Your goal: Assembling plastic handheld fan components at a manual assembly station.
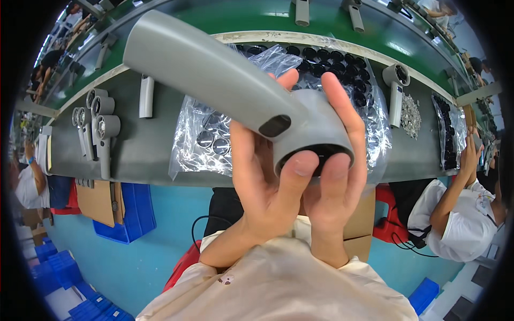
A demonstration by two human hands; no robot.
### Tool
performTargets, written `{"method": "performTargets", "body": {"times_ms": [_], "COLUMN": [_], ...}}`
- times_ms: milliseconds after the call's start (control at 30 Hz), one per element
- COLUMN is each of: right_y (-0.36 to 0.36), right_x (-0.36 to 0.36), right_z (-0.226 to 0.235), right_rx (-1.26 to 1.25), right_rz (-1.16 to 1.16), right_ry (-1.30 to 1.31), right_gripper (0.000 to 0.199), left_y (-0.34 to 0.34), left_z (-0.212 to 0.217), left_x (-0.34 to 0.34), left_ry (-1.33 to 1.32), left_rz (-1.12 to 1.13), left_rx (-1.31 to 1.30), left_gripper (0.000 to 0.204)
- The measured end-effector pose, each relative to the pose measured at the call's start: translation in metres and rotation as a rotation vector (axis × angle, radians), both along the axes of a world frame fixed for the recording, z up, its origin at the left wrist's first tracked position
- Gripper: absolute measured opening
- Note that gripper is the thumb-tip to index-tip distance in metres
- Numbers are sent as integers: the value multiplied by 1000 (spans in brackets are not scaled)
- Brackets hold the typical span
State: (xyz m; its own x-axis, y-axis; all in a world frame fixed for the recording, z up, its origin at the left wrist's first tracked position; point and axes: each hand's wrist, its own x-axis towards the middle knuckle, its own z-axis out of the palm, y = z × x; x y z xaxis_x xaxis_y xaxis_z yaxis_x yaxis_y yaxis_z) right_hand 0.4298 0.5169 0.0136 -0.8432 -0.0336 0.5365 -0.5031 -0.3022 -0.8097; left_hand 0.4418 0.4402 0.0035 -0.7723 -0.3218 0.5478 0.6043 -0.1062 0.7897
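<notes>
A grey hair dryer housing (214, 69) is held up close, its long handle slanting to the upper left. The short round head sits between my two hands, with its dark open end turned toward me. My left hand (259, 195) grips the head from the left, thumb pressed at the rim of the opening. From the right, my right hand (337, 192) wraps the head, its thumb also at the rim. A dark oval window (275, 125) shows on the handle near the head. Behind the hands lies a clear plastic bag (187, 142) with many black round parts (337, 67).
Several grey dryer bodies (107, 128) stand at the left of the dark bench (155, 155); another (396, 96) lies right, beside a pile of small metal parts (410, 117). A green conveyor (257, 27) runs behind. Co-workers sit on both sides, one white-shirted (466, 214) at right.
</notes>
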Motion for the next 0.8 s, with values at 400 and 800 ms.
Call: {"method": "performTargets", "body": {"times_ms": [400, 800], "right_y": [-2, 5], "right_x": [-16, -3], "right_z": [1, 21], "right_rx": [35, -22], "right_rz": [123, -287], "right_ry": [-111, -119], "right_gripper": [57, 95], "left_y": [-7, -39], "left_z": [-4, 39], "left_x": [-8, 21], "left_ry": [-155, -137], "left_rz": [-129, 103], "left_rx": [389, -305], "left_gripper": [62, 49]}}
